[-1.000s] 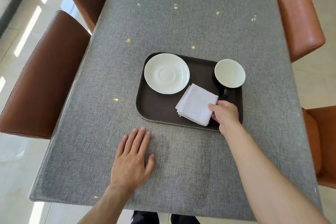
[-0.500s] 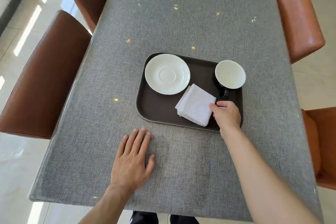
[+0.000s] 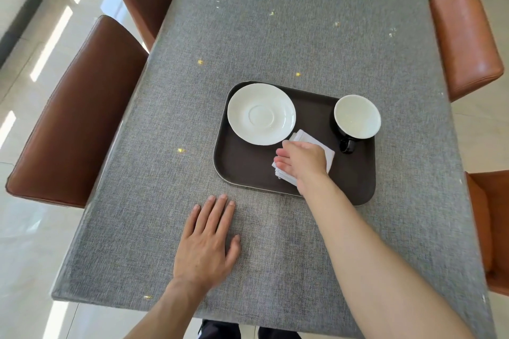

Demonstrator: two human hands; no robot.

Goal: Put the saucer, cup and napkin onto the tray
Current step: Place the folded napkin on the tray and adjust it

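Observation:
The dark brown tray (image 3: 242, 165) lies on the grey table. On its far left sits the white saucer (image 3: 261, 114). At its far right stands the cup (image 3: 357, 116), dark outside and white inside, handle toward me. The folded white napkin (image 3: 305, 137) lies in the tray's middle, mostly hidden under my right hand (image 3: 301, 159). That hand rests flat on the napkin, fingers stretched out to the left. My left hand (image 3: 206, 242) lies palm down on the table, in front of the tray, holding nothing.
The grey table (image 3: 275, 22) stretches away behind the tray. Brown leather chairs stand along the left side (image 3: 77, 124) and the right side (image 3: 465, 36). Another chair (image 3: 493, 228) is close at the right. The table's near edge is just below my left wrist.
My right hand let go of the napkin's right corner and moved left, now lying flat on top of the napkin. The left hand has stayed in place.

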